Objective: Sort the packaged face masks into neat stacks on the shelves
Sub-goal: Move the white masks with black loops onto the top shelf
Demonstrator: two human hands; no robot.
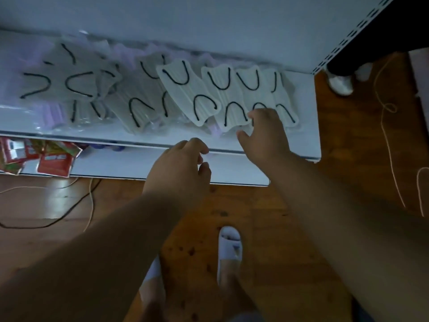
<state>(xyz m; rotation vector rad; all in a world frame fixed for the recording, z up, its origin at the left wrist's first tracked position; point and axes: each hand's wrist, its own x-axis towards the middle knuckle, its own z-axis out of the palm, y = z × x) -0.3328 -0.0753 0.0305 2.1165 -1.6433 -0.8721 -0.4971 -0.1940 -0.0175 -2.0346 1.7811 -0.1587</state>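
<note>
Packaged face masks (185, 94) lie fanned, overlapping across white shelf (304, 135), not yet stacked; loose heap at left end (69, 82)

Right hand (264, 135) reaches rightmost masks, fingers loosely spread, touching, likely to gather them

Left hand (181, 166) hovers at shelf edge, relaxed, grip empty
</note>
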